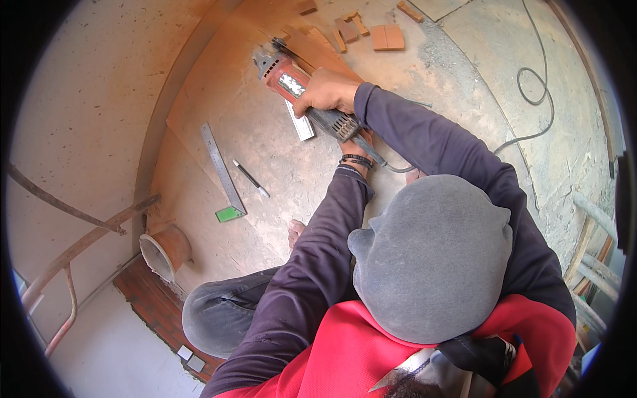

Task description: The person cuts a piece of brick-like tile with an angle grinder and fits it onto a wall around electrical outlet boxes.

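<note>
My right hand [325, 89] grips the red body of a dusty angle grinder [285, 73], its guard end toward the top. My left hand [355, 149], with dark bracelets at the wrist, is under the grinder's rear end and cord, its fingers hidden. An orange-brown board or tile [332, 60] lies beside and under the tool, with a white strip [302, 129] below it. To the left lie a metal square [222, 169] with a green stock [230, 213] and a marker pen [251, 178].
Cut orange pieces [388, 37] lie at the top. A black cord [531, 96] loops at the right, near pipes [594, 275]. A bucket [166, 252] and rusty metal frame [60, 275] stand left. A grey-capped head [431, 259] fills the lower middle. Bare toes [295, 232] show.
</note>
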{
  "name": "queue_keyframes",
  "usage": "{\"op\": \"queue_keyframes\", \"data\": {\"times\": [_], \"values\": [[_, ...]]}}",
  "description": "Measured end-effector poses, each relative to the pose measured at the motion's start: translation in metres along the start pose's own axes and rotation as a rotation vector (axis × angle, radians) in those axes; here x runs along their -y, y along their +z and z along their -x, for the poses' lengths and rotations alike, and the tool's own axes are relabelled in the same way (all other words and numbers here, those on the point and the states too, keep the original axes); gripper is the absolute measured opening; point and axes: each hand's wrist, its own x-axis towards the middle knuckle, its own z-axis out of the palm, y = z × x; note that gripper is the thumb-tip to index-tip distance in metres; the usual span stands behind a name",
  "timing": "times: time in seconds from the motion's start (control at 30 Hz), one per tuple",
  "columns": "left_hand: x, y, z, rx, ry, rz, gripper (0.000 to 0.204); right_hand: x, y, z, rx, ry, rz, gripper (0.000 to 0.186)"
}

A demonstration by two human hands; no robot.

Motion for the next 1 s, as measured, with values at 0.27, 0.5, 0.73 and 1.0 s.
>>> {"op": "queue_keyframes", "data": {"times": [0.27,0.5,0.73,1.0], "values": [[-0.002,0.002,0.003,0.049,0.032,-0.116,0.032,0.001,0.000,-0.002,0.024,0.014,-0.072,0.041],[0.005,-0.008,-0.006,0.005,-0.060,0.106,0.039,-0.008,-0.005,0.009,-0.006,0.000,-0.042,0.042],[0.016,-0.083,-0.064,0.039,-0.325,0.327,0.040,-0.003,0.003,0.011,-0.002,-0.023,-0.051,0.043],[0.001,0.013,0.007,-0.060,-0.036,0.162,0.038,-0.009,-0.003,0.012,-0.014,0.000,-0.041,0.042]]}}
